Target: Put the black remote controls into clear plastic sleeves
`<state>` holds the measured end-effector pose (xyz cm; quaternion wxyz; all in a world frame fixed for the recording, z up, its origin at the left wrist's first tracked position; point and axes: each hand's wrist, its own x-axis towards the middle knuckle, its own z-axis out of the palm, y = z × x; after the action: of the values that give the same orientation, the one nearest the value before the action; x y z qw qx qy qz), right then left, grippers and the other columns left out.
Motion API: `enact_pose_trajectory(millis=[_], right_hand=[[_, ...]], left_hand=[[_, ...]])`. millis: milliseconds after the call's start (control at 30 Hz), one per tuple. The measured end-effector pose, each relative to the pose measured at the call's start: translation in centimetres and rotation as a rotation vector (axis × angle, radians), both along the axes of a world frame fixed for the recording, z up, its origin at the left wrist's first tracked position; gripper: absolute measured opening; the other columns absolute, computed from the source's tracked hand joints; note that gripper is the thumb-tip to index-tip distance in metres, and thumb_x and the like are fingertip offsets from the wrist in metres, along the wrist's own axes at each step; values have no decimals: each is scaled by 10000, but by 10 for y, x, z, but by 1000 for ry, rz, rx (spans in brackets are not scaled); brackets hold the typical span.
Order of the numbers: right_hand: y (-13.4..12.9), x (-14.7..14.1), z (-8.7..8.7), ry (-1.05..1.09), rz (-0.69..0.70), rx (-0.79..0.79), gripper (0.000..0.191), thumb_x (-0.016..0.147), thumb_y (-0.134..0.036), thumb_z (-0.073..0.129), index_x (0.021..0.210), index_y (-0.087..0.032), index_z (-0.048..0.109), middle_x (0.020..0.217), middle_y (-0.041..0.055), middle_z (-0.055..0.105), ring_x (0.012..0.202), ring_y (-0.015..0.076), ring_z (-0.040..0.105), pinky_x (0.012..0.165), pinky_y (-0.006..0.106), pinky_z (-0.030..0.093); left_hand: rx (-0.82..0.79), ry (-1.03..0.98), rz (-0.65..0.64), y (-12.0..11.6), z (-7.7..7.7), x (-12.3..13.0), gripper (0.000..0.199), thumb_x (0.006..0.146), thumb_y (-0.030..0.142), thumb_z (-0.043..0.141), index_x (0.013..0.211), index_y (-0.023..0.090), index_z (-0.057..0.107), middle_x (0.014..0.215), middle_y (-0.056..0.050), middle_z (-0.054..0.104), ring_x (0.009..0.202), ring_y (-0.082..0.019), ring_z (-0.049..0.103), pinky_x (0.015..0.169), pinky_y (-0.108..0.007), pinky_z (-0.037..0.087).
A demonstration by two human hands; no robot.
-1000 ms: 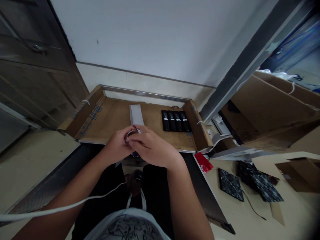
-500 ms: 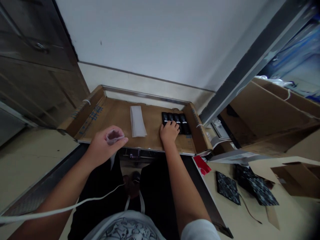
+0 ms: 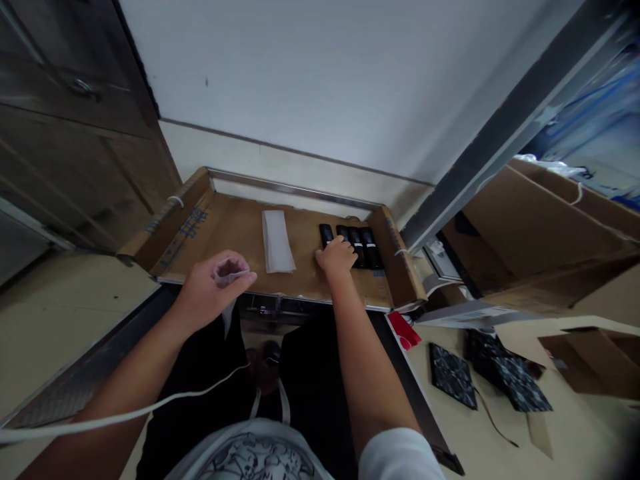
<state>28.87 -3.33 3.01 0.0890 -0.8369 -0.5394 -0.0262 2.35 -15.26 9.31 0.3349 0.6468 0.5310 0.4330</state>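
Observation:
My left hand [image 3: 213, 290] is curled around a thin whitish sleeve [image 3: 233, 267], its mouth gaping upward between thumb and fingers; its lower end hangs past the tray's front edge. On the right side of the cardboard tray, my right hand [image 3: 337, 258] grips the leftmost of several slim black pieces that look like remote controls [image 3: 326, 233]. My fingers hide most of that piece, which stands slightly apart from the others. The remaining black remote controls [image 3: 370, 250] lie side by side and bear small white labels. Between my hands lies a flat stack of whitish sleeves [image 3: 279, 243].
The cardboard-lined tray [image 3: 235, 213] has raised sides tied with white cord. Behind it is a white wall [image 3: 300, 87]. A large cardboard box [image 3: 545, 233] stands at right, near dark patterned pouches [image 3: 453, 375] below. A white cable [image 3: 165, 405] crosses my left forearm.
My right hand has shifted slightly left with the leftmost black remote control, opening a gap beside the others. My left hand keeps its hold on the sleeve.

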Motion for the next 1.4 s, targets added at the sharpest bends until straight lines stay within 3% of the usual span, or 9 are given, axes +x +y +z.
enact_pose_trajectory(millis=[133, 267, 400, 500, 600, 667, 767, 867, 1400], right_hand=[[-2, -3, 7, 63, -14, -90, 672, 794, -387, 703, 1323, -15, 522, 1267, 312, 615, 1198, 382, 604, 967, 471, 474], [-5, 0, 14, 166, 32, -201, 559, 794, -479, 688, 1162, -59, 666, 1179, 269, 689, 1146, 371, 658, 926, 441, 519], [-20, 5, 10, 234, 86, -96, 379, 883, -401, 608, 1077, -84, 678, 1079, 245, 727, 1030, 322, 711, 843, 375, 536], [-41, 12, 20, 523, 156, 4, 337, 931, -372, 560, 1141, -111, 599, 1005, 176, 741, 822, 225, 725, 683, 293, 534], [-72, 21, 54, 1005, 411, -60, 319, 936, -451, 557, 1094, -175, 554, 862, 43, 722, 529, 122, 603, 462, 224, 438], [-95, 25, 85, 1151, 593, -158, 335, 887, -499, 643, 1010, -197, 567, 811, 7, 702, 487, 92, 543, 412, 196, 381], [-123, 25, 128, 1155, 727, -302, 298, 890, -476, 654, 949, -187, 610, 775, 16, 709, 488, 76, 521, 421, 184, 383], [-138, 21, 147, 1078, 734, -369, 267, 899, -439, 652, 973, -182, 647, 758, 16, 717, 487, 72, 522, 452, 188, 423], [-140, 18, 142, 927, 741, -528, 216, 897, -381, 633, 981, -188, 686, 748, 9, 748, 436, 78, 559, 415, 193, 430]], left_hand=[[3, -10, -8, -2, -1, -3, 253, 802, 427, 724, 834, 203, 612, 782, -2, 646, 717, -143, 603, 660, -242, 483], [-3, -5, -17, -5, -5, -6, 246, 814, 416, 725, 857, 202, 612, 802, 0, 643, 724, -138, 609, 669, -241, 486], [-3, 2, -22, -7, -9, -5, 232, 810, 402, 725, 864, 203, 620, 819, -2, 651, 736, -140, 614, 674, -243, 483], [-5, 8, -24, -7, -11, -2, 228, 803, 398, 725, 867, 206, 620, 820, -1, 652, 739, -142, 612, 680, -248, 482], [0, 33, -32, -7, -14, 2, 228, 814, 400, 714, 866, 205, 607, 803, 7, 638, 729, -135, 599, 682, -247, 478], [11, 65, -44, -7, -15, 6, 223, 827, 398, 705, 876, 204, 605, 796, 12, 634, 723, -132, 595, 683, -247, 474], [36, 133, -65, -6, -17, 11, 223, 840, 401, 698, 917, 209, 616, 817, 12, 656, 730, -135, 610, 681, -251, 472], [49, 217, -72, -6, -16, 13, 241, 848, 411, 690, 975, 218, 622, 830, 15, 674, 718, -138, 620, 676, -258, 473], [204, 524, -113, -3, -14, 17, 236, 772, 213, 633, 999, 220, 572, 895, -15, 672, 829, -211, 644, 741, -313, 468]])
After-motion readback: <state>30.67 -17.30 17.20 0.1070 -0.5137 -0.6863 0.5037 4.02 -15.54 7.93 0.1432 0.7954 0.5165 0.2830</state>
